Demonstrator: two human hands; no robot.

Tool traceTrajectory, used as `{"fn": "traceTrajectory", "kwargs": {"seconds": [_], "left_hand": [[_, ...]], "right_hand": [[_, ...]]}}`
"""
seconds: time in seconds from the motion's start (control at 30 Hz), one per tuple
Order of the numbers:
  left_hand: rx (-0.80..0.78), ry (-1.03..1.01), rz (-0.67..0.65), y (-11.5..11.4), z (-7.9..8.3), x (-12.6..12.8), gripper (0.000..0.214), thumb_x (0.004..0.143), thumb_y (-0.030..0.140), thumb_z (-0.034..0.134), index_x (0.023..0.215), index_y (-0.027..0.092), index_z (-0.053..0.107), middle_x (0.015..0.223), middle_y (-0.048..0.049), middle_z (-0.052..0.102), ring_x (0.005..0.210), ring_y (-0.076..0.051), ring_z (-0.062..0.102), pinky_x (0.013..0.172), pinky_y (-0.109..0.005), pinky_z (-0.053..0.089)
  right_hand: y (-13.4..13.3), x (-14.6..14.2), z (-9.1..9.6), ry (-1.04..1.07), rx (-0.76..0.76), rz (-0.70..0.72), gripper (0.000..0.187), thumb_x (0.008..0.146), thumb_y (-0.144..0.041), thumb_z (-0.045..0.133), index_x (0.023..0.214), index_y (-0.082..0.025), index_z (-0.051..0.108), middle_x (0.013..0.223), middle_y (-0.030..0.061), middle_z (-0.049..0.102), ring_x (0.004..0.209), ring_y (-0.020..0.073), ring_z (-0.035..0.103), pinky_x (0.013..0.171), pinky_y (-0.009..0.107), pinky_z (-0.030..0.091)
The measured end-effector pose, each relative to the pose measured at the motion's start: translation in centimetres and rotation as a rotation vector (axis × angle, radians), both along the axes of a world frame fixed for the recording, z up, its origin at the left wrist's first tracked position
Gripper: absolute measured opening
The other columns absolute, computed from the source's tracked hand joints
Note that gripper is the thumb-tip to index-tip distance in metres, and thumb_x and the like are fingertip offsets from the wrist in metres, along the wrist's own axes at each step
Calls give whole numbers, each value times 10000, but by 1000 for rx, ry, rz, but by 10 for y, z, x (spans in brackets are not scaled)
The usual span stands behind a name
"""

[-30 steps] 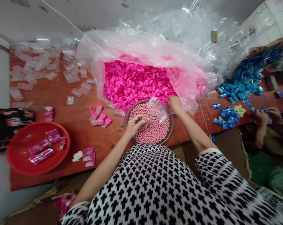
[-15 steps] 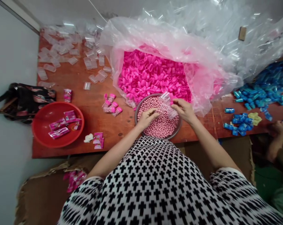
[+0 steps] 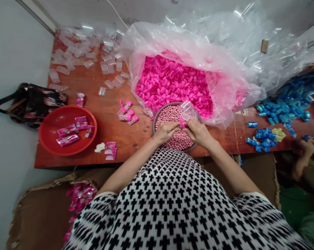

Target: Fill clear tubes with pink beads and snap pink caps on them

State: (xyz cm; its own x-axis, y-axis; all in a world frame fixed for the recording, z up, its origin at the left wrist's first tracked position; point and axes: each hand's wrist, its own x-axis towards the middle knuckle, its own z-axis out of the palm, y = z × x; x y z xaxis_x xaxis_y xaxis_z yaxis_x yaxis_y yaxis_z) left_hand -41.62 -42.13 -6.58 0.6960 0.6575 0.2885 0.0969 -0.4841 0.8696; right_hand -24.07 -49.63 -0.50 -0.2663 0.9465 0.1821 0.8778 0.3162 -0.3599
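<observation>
My left hand (image 3: pixel 167 132) and my right hand (image 3: pixel 198 133) meet over a grey bowl (image 3: pixel 154 122) of pink beads (image 3: pixel 169 114). Between their closed fingertips is a small bright pink plastic cap (image 3: pixel 182 122), gripped from both sides. Whether a clear case is joined to it is hidden by my fingers. Clear plastic cases (image 3: pixel 189 109) lie on the beads at the bowl's far right, just beyond my right hand. Behind the bowl, an open plastic bag (image 3: pixel 167 36) holds a heap of pink caps (image 3: pixel 172 83).
Left of the bowl lie bead-filled cases with pink caps (image 3: pixel 127 113), pink packets (image 3: pixel 110 150) and a red basin (image 3: pixel 50 146) with packets. Clear cases (image 3: pixel 73 52) and a dark handbag (image 3: pixel 39 104) are farther left. Blue pieces (image 3: pixel 266 138) and another person's hands (image 3: pixel 306 147) are at right.
My hands have come together over the bowl, with a pink cap now between the fingertips. The clear cases that were by my right hand rest at the bowl's far side. The view has shifted slightly.
</observation>
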Motion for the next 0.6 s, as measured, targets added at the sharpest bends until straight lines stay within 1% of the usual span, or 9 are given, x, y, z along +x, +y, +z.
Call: {"fn": "traceTrajectory", "kwargs": {"seconds": [0.13, 0.23, 0.27, 0.33, 0.37, 0.43, 0.5, 0.53, 0.6], "left_hand": [[141, 165, -61, 6, 11, -4, 252, 886, 357, 493, 884, 181, 673, 839, -80, 680, 796, -189, 631, 742, -273, 439], [144, 220, -66, 11, 15, -6, 232, 878, 351, 503, 873, 197, 675, 831, -63, 683, 795, -185, 627, 727, -260, 426], [118, 213, -65, 12, 16, -7, 232, 877, 357, 506, 873, 202, 678, 825, -55, 687, 792, -182, 627, 720, -256, 425], [51, 177, -76, 13, 16, -8, 237, 871, 373, 519, 863, 206, 687, 807, -41, 694, 769, -177, 628, 704, -255, 427], [14, 153, -91, 12, 15, -9, 235, 865, 377, 530, 859, 206, 691, 802, -34, 698, 754, -175, 628, 701, -257, 429], [-68, 95, -120, 9, 14, -9, 223, 845, 372, 555, 837, 202, 699, 779, -20, 702, 722, -170, 623, 693, -260, 438], [-172, 40, -121, 5, 12, -10, 217, 823, 362, 573, 793, 191, 702, 727, -4, 693, 675, -161, 608, 665, -259, 444], [-234, 16, -107, 2, 10, -10, 225, 814, 364, 577, 766, 181, 699, 692, 0, 681, 649, -156, 596, 643, -256, 444], [-366, -43, -53, -2, 5, -10, 259, 802, 387, 580, 754, 160, 695, 667, 0, 665, 632, -147, 584, 624, -251, 447]], "right_hand": [[3, 2, -7, -10, -16, 43, 182, 932, -327, 430, 901, -185, 539, 799, 70, 566, 725, 190, 535, 646, 296, 428], [8, 5, -10, 5, -49, 74, 216, 931, -361, 438, 950, -184, 559, 809, 72, 597, 743, 192, 562, 676, 307, 460], [10, 5, -8, 4, -47, 69, 235, 930, -363, 438, 1010, -180, 563, 854, 85, 616, 790, 203, 580, 711, 324, 476], [12, 3, 2, -20, -16, 67, 330, 919, -358, 456, 1189, -180, 523, 1062, 129, 623, 1006, 246, 578, 852, 390, 480], [13, 0, 10, -44, 4, 83, 392, 912, -349, 468, 1271, -193, 480, 1195, 138, 584, 1141, 265, 525, 940, 432, 447], [14, -6, 25, -107, 19, 163, 464, 904, -314, 481, 1358, -248, 412, 1375, 98, 478, 1315, 271, 383, 1067, 489, 340], [17, -10, 36, -168, -5, 253, 466, 902, -287, 488, 1362, -276, 411, 1398, 68, 465, 1332, 265, 367, 1099, 505, 297], [18, -11, 38, -194, -15, 270, 463, 897, -286, 501, 1353, -261, 423, 1379, 79, 483, 1311, 273, 391, 1093, 508, 305], [21, -11, 34, -223, -20, 247, 493, 870, -319, 554, 1335, -200, 445, 1324, 132, 512, 1256, 308, 440, 1057, 518, 348]]}}
